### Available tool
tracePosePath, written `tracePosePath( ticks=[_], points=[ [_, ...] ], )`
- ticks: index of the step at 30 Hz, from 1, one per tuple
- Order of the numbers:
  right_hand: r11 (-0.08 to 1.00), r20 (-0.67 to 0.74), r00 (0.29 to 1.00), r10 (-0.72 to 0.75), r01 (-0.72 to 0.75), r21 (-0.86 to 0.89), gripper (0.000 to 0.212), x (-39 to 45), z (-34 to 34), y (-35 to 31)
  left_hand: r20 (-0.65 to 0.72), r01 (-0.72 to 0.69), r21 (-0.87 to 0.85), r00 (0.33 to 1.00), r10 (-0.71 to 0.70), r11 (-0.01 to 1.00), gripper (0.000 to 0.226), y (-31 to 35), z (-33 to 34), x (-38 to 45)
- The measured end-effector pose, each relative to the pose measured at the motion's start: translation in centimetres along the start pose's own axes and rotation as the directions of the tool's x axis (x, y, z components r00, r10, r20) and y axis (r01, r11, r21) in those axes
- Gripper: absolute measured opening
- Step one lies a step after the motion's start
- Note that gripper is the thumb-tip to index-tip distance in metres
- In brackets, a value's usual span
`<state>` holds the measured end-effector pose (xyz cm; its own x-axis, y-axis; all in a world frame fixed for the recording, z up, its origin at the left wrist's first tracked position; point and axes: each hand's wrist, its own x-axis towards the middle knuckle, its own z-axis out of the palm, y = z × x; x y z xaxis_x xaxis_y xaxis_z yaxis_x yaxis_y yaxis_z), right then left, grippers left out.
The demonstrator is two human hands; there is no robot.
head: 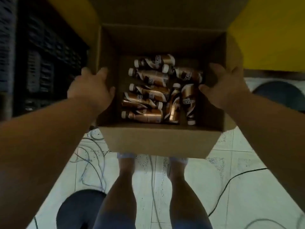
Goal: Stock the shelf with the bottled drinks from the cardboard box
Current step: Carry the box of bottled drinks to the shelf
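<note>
Box open from above
The box (158, 141) mouth is clear between the left hand (92, 90) and right hand (226, 86); bottles (158, 91) crowd its floor.

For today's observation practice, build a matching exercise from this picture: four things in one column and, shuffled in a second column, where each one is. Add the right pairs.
Things
1. left hand
2. right hand
3. bottled drinks
4. black cable

Places
A. lying on their sides on the bottom of the cardboard box
B. gripping the box's right wall
C. trailing over the white tiled floor
D. gripping the box's left wall

Pairs: 1-D, 2-B, 3-A, 4-C
</note>
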<state>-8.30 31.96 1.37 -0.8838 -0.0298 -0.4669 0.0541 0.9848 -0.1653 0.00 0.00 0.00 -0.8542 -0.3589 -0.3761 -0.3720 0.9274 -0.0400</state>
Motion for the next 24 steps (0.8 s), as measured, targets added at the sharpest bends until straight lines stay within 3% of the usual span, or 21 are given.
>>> tracePosePath(
  ticks=[3,5,8,10,14,18,24],
  points=[
    [0.995,0.067,0.995,0.071,-0.075,0.071,0.078,2.3,1.7,1.3,0.111,0.022,-0.042,0.994,-0.018,0.999,0.067,-1.1,1.8,2.7],
    [0.989,0.05,0.998,0.036,-0.043,0.139,0.077,2.9,2.0,2.5,0.088,-0.005,-0.082,0.996,0.012,0.997,0.068,-1.5,2.7,3.3],
    [1.0,-0.005,1.0,-0.026,0.026,0.016,0.065,3.2,2.0,3.6,0.045,-0.006,-0.116,0.999,0.011,0.993,0.074,-1.6,3.3,3.5],
    [0.997,-0.017,1.0,0.013,-0.014,-0.073,0.056,3.4,2.0,3.3,0.083,0.022,-0.149,0.997,-0.009,0.989,0.078,-1.7,3.0,3.8],
    [0.992,-0.012,1.0,0.009,-0.011,-0.122,0.045,2.7,1.1,3.1,0.135,0.059,-0.172,0.99,-0.036,0.983,0.063,-1.5,1.5,3.3],
    [0.997,-0.006,1.0,-0.009,0.009,-0.076,0.046,-0.2,-1.2,3.7,0.07,0.009,-0.051,0.998,-0.005,0.999,0.034,-1.5,-2.0,0.8],
    [0.997,0.007,1.0,-0.012,0.012,-0.075,0.045,-11.5,-10.2,4.5,0.136,-0.003,-0.002,0.991,0.003,1.0,0.051,-1.9,-13.4,-8.9]
  ],
)
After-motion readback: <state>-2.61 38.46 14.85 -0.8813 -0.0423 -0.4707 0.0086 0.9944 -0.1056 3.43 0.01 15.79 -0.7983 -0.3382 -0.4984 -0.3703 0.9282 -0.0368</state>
